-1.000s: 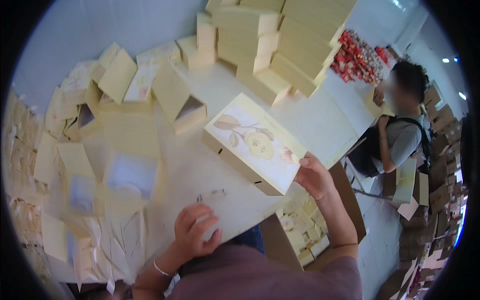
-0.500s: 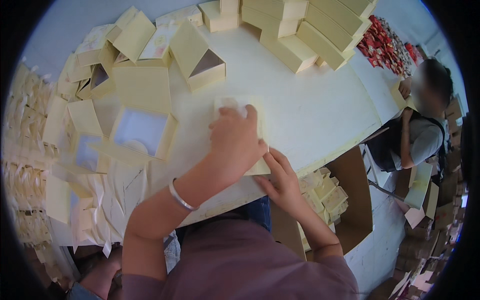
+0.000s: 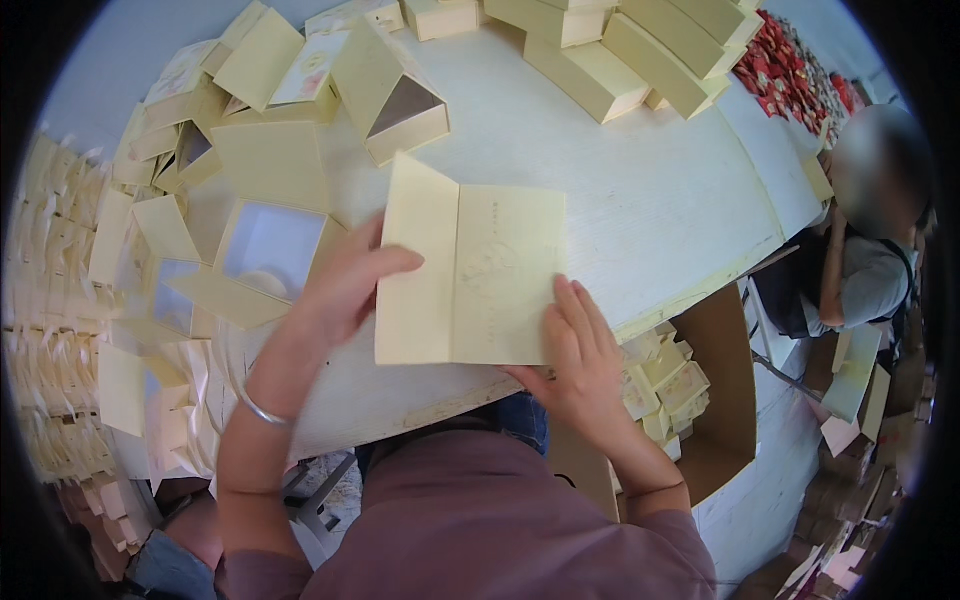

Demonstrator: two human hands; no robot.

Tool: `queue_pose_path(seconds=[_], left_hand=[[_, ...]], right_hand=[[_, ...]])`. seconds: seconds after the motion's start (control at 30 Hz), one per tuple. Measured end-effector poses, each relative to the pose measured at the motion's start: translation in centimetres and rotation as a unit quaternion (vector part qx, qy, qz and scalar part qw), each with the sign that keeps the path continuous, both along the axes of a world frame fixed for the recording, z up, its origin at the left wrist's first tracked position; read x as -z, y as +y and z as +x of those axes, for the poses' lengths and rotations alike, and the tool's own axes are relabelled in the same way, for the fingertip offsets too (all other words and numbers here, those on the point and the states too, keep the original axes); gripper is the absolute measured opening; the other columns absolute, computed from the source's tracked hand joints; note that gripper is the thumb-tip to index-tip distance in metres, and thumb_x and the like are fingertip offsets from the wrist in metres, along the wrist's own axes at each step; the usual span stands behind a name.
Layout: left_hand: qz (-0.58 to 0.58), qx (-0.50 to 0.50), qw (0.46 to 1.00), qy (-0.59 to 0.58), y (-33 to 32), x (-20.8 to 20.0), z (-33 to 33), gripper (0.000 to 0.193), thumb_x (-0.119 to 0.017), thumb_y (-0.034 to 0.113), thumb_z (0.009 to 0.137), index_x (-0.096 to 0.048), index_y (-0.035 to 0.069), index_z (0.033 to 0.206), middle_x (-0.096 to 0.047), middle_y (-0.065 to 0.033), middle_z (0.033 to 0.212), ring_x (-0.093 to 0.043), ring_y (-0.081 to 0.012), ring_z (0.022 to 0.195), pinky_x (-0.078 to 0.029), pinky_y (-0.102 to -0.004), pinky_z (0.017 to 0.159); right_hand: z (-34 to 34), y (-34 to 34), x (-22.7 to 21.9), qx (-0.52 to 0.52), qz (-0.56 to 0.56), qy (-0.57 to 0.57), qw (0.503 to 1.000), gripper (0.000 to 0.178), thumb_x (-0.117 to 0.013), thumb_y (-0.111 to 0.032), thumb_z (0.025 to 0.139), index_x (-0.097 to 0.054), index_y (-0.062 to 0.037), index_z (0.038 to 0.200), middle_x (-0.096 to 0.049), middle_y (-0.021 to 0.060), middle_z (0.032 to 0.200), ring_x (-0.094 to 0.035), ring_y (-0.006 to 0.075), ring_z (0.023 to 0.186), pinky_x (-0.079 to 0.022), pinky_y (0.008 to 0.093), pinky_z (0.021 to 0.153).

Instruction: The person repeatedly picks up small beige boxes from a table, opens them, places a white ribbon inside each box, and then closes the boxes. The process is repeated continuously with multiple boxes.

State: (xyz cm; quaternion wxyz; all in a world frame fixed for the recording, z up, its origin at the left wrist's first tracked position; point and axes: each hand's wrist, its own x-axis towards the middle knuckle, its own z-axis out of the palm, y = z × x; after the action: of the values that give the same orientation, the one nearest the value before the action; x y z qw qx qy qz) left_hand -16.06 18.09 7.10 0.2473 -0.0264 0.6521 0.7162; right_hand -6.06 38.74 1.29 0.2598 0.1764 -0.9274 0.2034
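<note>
A cream cardboard gift box (image 3: 510,290) lies in front of me with a faint raised pattern on its top and its left panel (image 3: 415,310) folded out. My left hand (image 3: 345,280) pinches that panel's left edge, thumb on top and the other fingers hidden behind it. On the opposite side, my right hand (image 3: 580,350) grips the box's lower right corner, fingers along the right edge and thumb at the near edge. Left of my left hand stands an open cream box (image 3: 275,250) with a pale lining and a round piece inside.
Several cream boxes (image 3: 390,105) crowd the far left of the white table (image 3: 640,200), and more are stacked (image 3: 600,80) at the far side. A large carton (image 3: 715,390) of small cream boxes stands at lower right. Another person (image 3: 865,270) works at the right.
My left hand has moved left from the top of the box to its side panel, which now shows folded out. My right hand has shifted slightly right along the box.
</note>
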Motion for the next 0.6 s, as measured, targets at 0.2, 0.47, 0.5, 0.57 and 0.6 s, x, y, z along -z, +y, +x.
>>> queue_pose_path(seconds=[0.2, 0.47, 0.5, 0.57, 0.6], left_hand=[[0.143, -0.037, 0.977, -0.152, -1.2, 4.5, 2.0, 0.033, -0.049, 0.013, 0.084, -0.045, -0.002, 0.113, -0.055, -0.0091, 0.103, -0.056, -0.0156, 0.091, -0.048, -0.0283, 0.074], [0.136, -0.035, 0.986, -0.085, 0.9, 4.6, 2.7, 0.032, -0.050, 0.016, 0.084, -0.046, 0.001, 0.111, -0.056, -0.0074, 0.098, -0.058, -0.0144, 0.085, -0.049, -0.0272, 0.069], [0.129, -0.037, 0.987, -0.084, 0.9, 4.3, 2.7, 0.032, -0.051, 0.017, 0.084, -0.046, 0.001, 0.112, -0.056, -0.0071, 0.098, -0.058, -0.0140, 0.085, -0.049, -0.0271, 0.069], [0.113, -0.039, 0.989, -0.082, 1.3, 3.5, 2.8, 0.034, -0.051, 0.019, 0.084, -0.045, 0.001, 0.112, -0.055, -0.0067, 0.097, -0.058, -0.0132, 0.085, -0.049, -0.0269, 0.068], [0.108, -0.033, 0.990, -0.080, 1.3, 3.3, 2.7, 0.035, -0.051, 0.019, 0.084, -0.044, 0.001, 0.113, -0.055, -0.0067, 0.098, -0.057, -0.0131, 0.085, -0.049, -0.0272, 0.069]], right_hand=[[-0.3, 4.0, 1.6, 0.015, -0.261, -0.064, 0.963, 0.034, -0.056, -0.017, 0.079, -0.049, 0.0048, 0.104, -0.052, 0.0182, 0.112, -0.053, 0.0295, 0.100, -0.043, 0.0368, 0.083], [-4.6, 6.9, 1.1, 0.091, -0.805, -0.136, 0.570, 0.035, -0.051, -0.013, 0.084, -0.041, 0.0008, 0.115, -0.053, 0.0093, 0.100, -0.053, 0.0139, 0.088, -0.046, 0.0278, 0.069], [-4.8, 7.2, 0.6, 0.137, -0.693, -0.017, 0.708, 0.035, -0.051, -0.011, 0.084, -0.041, 0.0013, 0.115, -0.053, 0.0104, 0.102, -0.053, 0.0152, 0.088, -0.046, 0.0286, 0.070], [-5.0, 8.1, -0.2, 0.207, -0.375, 0.216, 0.877, 0.034, -0.052, -0.007, 0.082, -0.042, 0.0023, 0.113, -0.052, 0.0125, 0.104, -0.053, 0.0178, 0.087, -0.045, 0.0303, 0.070], [-4.1, 7.9, -1.7, 0.171, -0.316, 0.220, 0.907, 0.031, -0.053, -0.003, 0.080, -0.046, 0.0029, 0.109, -0.053, 0.0141, 0.102, -0.053, 0.0195, 0.086, -0.045, 0.0314, 0.070]])
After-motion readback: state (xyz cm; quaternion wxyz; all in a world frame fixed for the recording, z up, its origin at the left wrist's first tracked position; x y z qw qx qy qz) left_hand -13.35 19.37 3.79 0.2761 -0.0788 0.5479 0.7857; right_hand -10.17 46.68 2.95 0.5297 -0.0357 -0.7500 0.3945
